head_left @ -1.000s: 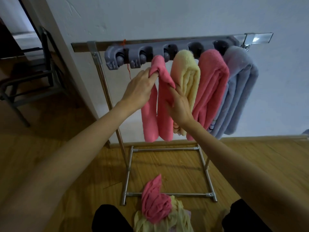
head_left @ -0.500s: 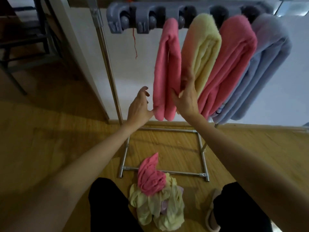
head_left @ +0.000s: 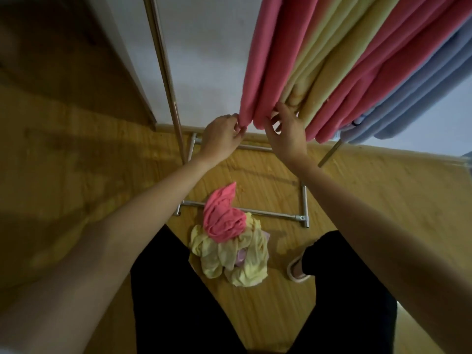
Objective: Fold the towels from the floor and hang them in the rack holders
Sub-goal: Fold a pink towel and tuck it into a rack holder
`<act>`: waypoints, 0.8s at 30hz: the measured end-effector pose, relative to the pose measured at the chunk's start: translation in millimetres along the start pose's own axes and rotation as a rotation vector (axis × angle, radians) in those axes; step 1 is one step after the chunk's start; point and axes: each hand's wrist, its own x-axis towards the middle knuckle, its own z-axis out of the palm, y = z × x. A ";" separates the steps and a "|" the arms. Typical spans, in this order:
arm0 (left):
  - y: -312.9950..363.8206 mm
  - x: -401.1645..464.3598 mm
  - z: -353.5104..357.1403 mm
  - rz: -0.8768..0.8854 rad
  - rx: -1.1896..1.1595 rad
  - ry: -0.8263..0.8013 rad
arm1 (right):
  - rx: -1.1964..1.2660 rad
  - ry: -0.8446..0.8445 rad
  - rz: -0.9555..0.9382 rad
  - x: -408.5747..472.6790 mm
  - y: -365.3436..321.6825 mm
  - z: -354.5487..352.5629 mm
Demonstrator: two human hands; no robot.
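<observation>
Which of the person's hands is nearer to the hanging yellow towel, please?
Right. The right hand reaches up at the yellow towel's lower end; the left hand pinches the leftmost pink towel, farther left.

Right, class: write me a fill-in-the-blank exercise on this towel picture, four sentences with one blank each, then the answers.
1. The left hand pinches the bottom of the hanging ____ towel.
2. Right of that towel hangs a ____ towel.
3. The pile of unfolded towels lies on the ____.
4. On top of the pile sits a ____ towel.

Answers: pink; yellow; floor; pink
</observation>
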 end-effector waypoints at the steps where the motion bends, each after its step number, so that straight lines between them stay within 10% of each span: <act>1: -8.8 -8.6 6.4 0.000 -0.001 -0.039 | -0.025 -0.024 0.005 -8.1 8.1 6.5; 15: -133.9 -182.6 174.7 -0.561 0.218 -0.812 | -0.182 -0.933 0.356 -193.8 135.7 144.5; 24: -193.2 -215.1 262.7 -0.774 0.176 -0.745 | -0.212 -1.178 0.337 -245.0 186.2 221.4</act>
